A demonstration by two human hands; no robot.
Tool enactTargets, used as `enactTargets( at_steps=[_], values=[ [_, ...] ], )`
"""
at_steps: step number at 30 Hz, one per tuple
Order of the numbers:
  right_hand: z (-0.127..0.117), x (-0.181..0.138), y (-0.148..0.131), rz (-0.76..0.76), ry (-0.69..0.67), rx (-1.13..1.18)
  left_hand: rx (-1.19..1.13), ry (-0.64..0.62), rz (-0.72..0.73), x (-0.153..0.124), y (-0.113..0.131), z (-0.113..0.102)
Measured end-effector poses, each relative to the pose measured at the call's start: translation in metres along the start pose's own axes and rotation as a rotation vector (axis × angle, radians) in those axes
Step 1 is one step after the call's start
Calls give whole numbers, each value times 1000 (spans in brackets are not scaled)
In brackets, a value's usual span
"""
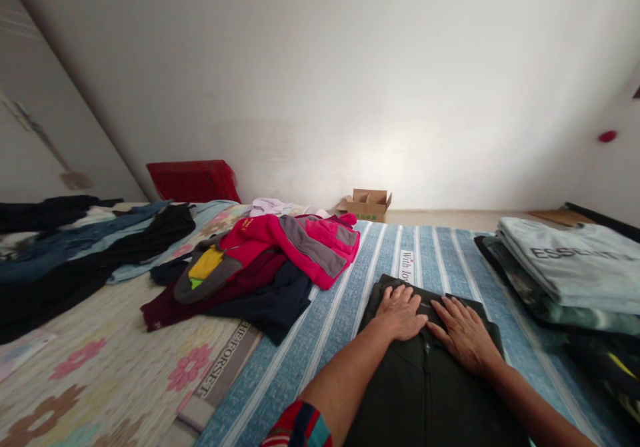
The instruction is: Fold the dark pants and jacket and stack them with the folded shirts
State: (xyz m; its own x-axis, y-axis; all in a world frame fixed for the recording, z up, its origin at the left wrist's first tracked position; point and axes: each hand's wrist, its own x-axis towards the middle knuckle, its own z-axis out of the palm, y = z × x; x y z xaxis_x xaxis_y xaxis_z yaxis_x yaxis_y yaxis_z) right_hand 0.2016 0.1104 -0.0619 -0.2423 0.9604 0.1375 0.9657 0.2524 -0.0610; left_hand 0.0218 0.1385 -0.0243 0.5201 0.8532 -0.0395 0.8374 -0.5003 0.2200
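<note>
A dark zip-up jacket (pixel 425 387), folded into a rectangle, lies on the blue striped sheet (pixel 330 327) in front of me. My left hand (pixel 400 312) rests palm down on its upper part, left of the zip, fingers stretched out. Across the zip, my right hand (pixel 463 334) lies flat on the same jacket with its fingers spread. The thumbs of both hands come close together near the zip. Neither hand grips the fabric. The jacket's lower edge runs out of the picture.
Left of the jacket is a loose heap with a pink and grey jacket (pixel 295 240) on top. Folded clothes are stacked at right under a grey sweatshirt (pixel 575 260). Dark trousers (pixel 100 257) spread at far left. A cardboard box (pixel 367 204) and a red case (pixel 193 180) stand by the wall.
</note>
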Motion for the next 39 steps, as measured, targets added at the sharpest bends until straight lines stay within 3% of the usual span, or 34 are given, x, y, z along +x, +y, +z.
enactTargets(
  at_steps=[28, 31, 34, 36, 39],
  values=[
    [1, -1, 1, -1, 3, -16, -17, -11, 43, -5, 2, -7],
    [2, -2, 2, -5, 8, -11, -71, 95, 79, -8, 2, -10],
    [4, -2, 4, -7, 3, -7, -159, 326, 82, -13, -6, -19],
    [6, -3, 5, -10, 6, -3, -201, 487, -60, -18, -24, -31],
    [6, -3, 6, -16, 16, 8, -205, 657, -382, -33, -71, -59]
  ],
)
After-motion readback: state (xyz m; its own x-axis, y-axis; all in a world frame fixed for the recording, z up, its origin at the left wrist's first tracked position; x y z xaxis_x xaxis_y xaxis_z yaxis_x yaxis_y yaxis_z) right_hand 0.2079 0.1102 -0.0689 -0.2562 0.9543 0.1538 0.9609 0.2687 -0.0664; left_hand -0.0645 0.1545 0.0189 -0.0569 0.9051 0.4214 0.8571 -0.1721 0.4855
